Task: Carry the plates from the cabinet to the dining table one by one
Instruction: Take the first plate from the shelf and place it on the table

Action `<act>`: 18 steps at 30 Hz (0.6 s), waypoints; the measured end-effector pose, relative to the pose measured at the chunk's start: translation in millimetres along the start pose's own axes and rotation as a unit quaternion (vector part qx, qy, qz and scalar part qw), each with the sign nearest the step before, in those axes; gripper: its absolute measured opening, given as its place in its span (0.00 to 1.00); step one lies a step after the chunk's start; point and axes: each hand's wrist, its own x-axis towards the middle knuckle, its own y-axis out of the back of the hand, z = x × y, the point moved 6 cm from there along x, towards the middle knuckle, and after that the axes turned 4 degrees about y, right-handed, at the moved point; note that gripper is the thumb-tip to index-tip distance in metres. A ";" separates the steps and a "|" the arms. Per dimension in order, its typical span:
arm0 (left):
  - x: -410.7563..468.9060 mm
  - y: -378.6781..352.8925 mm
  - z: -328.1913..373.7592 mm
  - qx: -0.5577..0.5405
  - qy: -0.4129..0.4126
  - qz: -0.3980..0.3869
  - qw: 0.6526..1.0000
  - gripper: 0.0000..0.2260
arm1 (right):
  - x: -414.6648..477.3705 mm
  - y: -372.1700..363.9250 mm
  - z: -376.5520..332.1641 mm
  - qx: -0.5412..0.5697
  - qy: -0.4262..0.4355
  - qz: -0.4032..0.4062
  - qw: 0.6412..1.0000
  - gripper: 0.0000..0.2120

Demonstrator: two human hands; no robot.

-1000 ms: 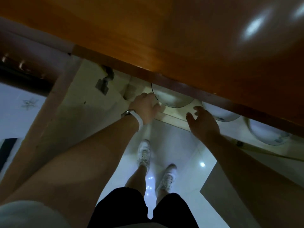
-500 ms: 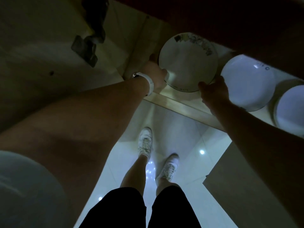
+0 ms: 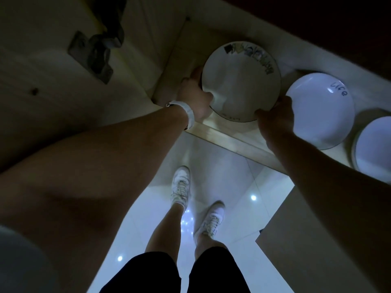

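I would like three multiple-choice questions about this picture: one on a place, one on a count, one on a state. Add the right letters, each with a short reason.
1. Where is the patterned plate among the plates on the cabinet shelf?
A leftmost
B middle
C rightmost

2. How many plates are in view?
A two
B three
C five

3. What are the left hand and the right hand doing?
A both hang free
B only the left one touches a plate
C both grip the patterned plate

Answers:
1 A: the plain white plate and the cut-off plate lie to its right.
2 B: one patterned and two white.
3 C: the hands grip opposite edges of its rim.
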 end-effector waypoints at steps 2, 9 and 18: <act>1.7 -0.2 -2.9 -0.007 -0.003 0.012 1.000 0.31 | -1.8 -0.5 0.1 0.019 -0.002 0.008 1.000 0.27; -6.8 2.3 0.5 0.072 -0.041 0.049 0.995 0.31 | -11.5 8.9 2.0 0.146 -0.009 0.021 0.989 0.27; -49.4 -9.7 13.9 -0.145 -0.070 0.022 0.987 0.33 | -33.0 19.8 3.1 0.304 -0.050 -0.009 0.951 0.26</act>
